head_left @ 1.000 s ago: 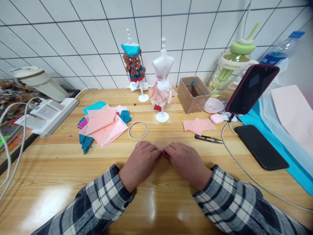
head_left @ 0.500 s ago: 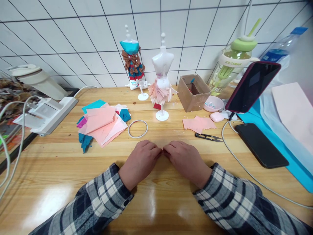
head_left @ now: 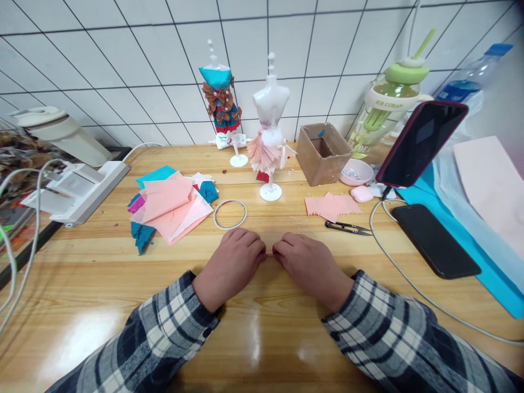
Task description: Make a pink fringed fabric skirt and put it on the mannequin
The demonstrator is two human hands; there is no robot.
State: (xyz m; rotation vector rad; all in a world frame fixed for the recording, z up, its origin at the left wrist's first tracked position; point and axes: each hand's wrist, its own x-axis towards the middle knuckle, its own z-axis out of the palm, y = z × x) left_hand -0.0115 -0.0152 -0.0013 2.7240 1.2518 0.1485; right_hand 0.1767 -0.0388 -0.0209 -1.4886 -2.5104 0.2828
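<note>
My left hand (head_left: pixel 232 266) and my right hand (head_left: pixel 310 266) face each other low over the table, fingers pinched. Between their fingertips a short stretch of a thin pink strip (head_left: pixel 269 253) shows; the rest is hidden in my fingers, and its material is too small to tell. Just beyond my left hand lies a thin white ring (head_left: pixel 230 214). Past my right hand are black thread snips (head_left: pixel 347 227) and a cut piece of pink crepe paper (head_left: pixel 331 206). A white mini mannequin (head_left: pixel 271 109) with a pleated pink paper skirt (head_left: pixel 264 153) stands farther back.
Coloured paper sheets (head_left: pixel 174 207) are piled at the left, near a white power strip (head_left: pixel 77 191). A dressed mannequin (head_left: pixel 221 101), a cardboard box (head_left: pixel 323 155) and a pink dish (head_left: pixel 356 172) stand behind. Phones (head_left: pixel 436 240), a cable (head_left: pixel 405 284) and a bottle (head_left: pixel 380 109) are at the right.
My left hand has moved slightly left, away from my right hand. A narrow gap has opened between my fingertips, and the pink strip now shows in it.
</note>
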